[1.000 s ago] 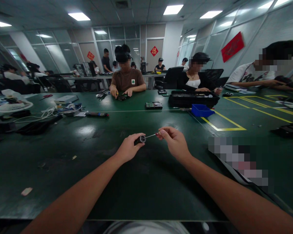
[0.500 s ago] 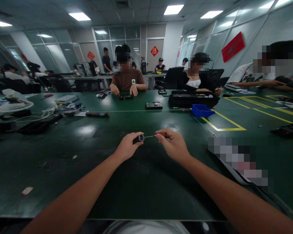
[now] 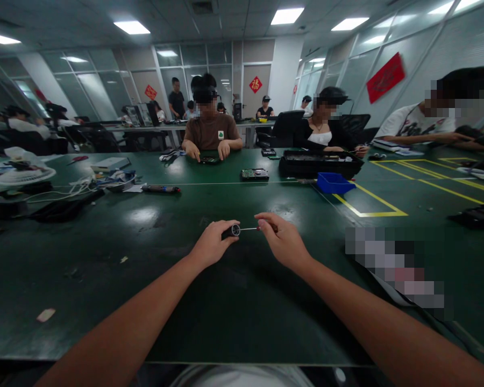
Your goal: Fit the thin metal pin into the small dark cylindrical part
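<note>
Screwdriver-like tool runs left to right, pinched by fingers of the right hand, its shaft pointing left at the ringed end of a dark cylinder gripped in the left hand; tip contact is unclear.

The room is a bit dim. Light comes from bright white ceiling lights. They leave a shiny patch on the dark green worktop. A soft shadow lies beside the right arm. The picture's sides look stretched and blurry.
</note>
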`<state>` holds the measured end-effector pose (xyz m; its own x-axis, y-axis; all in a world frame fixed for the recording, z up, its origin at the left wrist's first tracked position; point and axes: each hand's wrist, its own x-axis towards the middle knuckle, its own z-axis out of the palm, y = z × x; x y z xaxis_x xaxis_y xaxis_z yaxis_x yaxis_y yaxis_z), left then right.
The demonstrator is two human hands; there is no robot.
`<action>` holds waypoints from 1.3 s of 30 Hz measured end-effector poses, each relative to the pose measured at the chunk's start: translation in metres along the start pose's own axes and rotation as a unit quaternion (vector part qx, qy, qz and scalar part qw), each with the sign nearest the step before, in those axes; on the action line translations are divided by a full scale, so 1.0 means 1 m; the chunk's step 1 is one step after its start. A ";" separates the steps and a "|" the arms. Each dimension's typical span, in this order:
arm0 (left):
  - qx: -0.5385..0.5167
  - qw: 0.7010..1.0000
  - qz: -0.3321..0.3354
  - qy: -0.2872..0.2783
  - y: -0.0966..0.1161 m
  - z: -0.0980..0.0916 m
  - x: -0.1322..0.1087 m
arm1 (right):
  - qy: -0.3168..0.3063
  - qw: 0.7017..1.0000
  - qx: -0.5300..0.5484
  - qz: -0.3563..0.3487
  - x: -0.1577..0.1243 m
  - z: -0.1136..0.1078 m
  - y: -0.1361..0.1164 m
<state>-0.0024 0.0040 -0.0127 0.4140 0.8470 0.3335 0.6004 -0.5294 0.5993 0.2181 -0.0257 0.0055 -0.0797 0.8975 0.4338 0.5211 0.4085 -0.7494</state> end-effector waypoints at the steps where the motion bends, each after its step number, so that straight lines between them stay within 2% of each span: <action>1: -0.001 1.000 0.001 0.000 0.000 0.000 0.000 | -0.001 1.000 0.003 -0.003 0.000 0.000 0.000; 13: 0.005 1.000 -0.003 0.001 0.000 -0.001 0.000 | -0.025 1.000 -0.001 0.013 0.001 -0.001 0.000; 19: 0.003 1.000 0.005 -0.005 0.000 0.000 0.000 | -0.004 1.000 0.007 0.021 -0.001 -0.002 -0.005; 27: 0.032 0.999 -0.001 -0.011 0.004 -0.001 -0.001 | 0.020 0.991 0.115 0.059 -0.003 0.001 0.000; 32: 0.038 0.999 -0.016 0.012 0.006 -0.003 0.001 | 0.051 0.964 0.243 0.101 0.003 0.009 0.004; 34: 0.027 1.000 0.001 0.005 0.008 -0.004 0.001 | 0.074 0.928 0.332 0.151 0.008 0.009 0.009; 36: 0.024 1.000 0.019 0.000 0.009 -0.005 0.001 | 0.038 0.890 0.400 0.217 0.012 0.007 0.016; 37: 0.026 0.999 0.021 -0.001 0.010 -0.006 0.001 | 0.021 0.883 0.408 0.229 0.013 0.006 0.020; 39: 0.032 0.999 0.013 -0.003 0.010 -0.006 0.001 | 0.028 0.892 0.396 0.216 0.015 0.005 0.025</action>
<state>-0.0003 -0.0001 -0.0021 0.4333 0.8331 0.3437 0.6328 -0.5528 0.5423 0.2256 -0.0012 -0.0092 0.0364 0.9990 0.0273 -0.2734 0.0362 -0.9612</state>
